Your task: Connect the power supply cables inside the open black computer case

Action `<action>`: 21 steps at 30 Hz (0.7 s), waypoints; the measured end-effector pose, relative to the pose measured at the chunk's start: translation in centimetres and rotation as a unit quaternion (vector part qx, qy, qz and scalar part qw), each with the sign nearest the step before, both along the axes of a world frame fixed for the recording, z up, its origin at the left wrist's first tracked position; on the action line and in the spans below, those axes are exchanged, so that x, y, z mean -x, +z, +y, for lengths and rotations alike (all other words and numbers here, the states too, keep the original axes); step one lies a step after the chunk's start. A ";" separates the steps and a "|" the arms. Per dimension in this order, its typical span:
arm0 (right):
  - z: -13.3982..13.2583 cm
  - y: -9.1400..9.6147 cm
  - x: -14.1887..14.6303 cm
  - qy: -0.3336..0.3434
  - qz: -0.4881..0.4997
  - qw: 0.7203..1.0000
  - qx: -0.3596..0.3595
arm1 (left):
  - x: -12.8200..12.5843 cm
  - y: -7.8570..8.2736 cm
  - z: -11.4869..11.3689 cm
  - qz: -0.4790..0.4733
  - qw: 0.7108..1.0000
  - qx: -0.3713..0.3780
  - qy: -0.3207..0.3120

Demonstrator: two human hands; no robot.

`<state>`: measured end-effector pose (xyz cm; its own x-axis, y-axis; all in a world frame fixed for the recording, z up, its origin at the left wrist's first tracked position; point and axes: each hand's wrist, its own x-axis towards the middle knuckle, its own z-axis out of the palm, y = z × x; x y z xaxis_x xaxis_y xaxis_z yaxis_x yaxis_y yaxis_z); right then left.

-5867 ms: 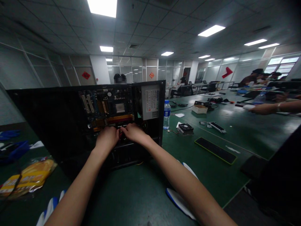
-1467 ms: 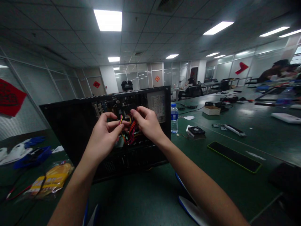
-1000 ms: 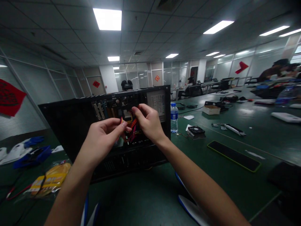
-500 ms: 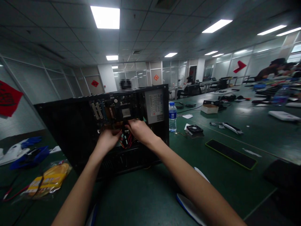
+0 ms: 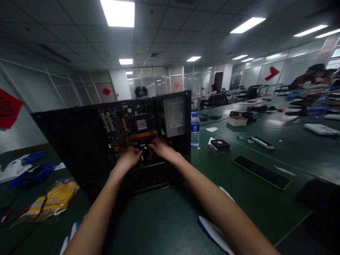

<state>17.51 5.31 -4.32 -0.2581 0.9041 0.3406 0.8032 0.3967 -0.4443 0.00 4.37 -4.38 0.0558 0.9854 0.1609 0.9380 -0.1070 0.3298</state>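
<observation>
An open black computer case point(image 5: 79, 148) stands upright on the green table, its motherboard point(image 5: 127, 124) and grey power supply point(image 5: 174, 115) exposed. Both my hands reach inside, just under the motherboard. My left hand point(image 5: 129, 157) is curled with its fingers closed on a bundle of red and yellow cables point(image 5: 148, 156). My right hand point(image 5: 162, 148) is closed on the same bundle from the right. The fingertips and the cable ends are partly hidden inside the case.
A water bottle point(image 5: 195, 129) stands right of the case, with a cooler fan point(image 5: 220, 144) and a long black pad point(image 5: 261, 173) beyond. A yellow snack bag point(image 5: 53, 200) and blue gloves point(image 5: 29, 170) lie left. A white-blue glove point(image 5: 212, 230) lies under my right arm. People work far right.
My hands, which held the cables up in front of the case, have dropped and pushed deeper into the case below the motherboard, taking the bundle down with them.
</observation>
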 end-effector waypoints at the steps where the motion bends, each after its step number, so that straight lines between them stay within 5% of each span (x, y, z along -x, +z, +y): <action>1: 0.1 0.0 0.1 0.001 0.006 1.000 0.007 | 0.1 -0.1 0.2 0.006 1.000 -0.003 0.006; 21: 1.2 -0.8 0.5 0.010 0.050 0.999 0.017 | -0.1 -0.4 0.7 0.014 0.999 -0.006 0.039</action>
<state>16.96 6.52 -5.17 -0.2429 0.9103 0.3352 0.7462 0.3961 -0.5350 0.11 5.11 -4.74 -0.0173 0.9849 0.1721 0.9524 -0.0362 0.3026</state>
